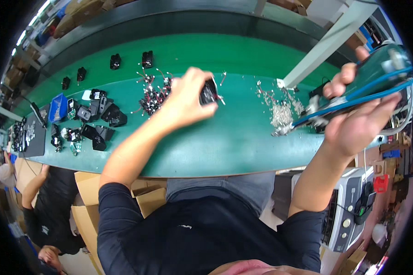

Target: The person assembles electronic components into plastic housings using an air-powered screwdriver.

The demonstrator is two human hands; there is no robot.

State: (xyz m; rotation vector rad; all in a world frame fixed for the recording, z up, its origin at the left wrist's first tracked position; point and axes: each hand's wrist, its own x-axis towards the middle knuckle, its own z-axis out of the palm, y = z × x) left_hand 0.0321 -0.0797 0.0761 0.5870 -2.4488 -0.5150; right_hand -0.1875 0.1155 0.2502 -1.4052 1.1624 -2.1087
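My left hand [186,97] reaches over the green bench, its thumb and fingers closed around a small black plastic housing [208,93]. A thin wire end sticks out beside that part. Just left of the hand lies a pile of small black parts with red wires [152,97]. At the right, my right hand [353,126] is raised, its fingers curled round a teal hand tool with blue tubes [376,73]. Its metal front end [282,130] is near a heap of small silver pieces [283,113]. The exact kind of tool cannot be made out.
Black housings [112,114], circuit boards [75,146] and a blue bin [58,108] occupy the bench's left. Several black blocks [147,59] line the far side. A grey post [328,46] rises at right. Cardboard boxes [85,188] and another person [53,211] are at lower left.
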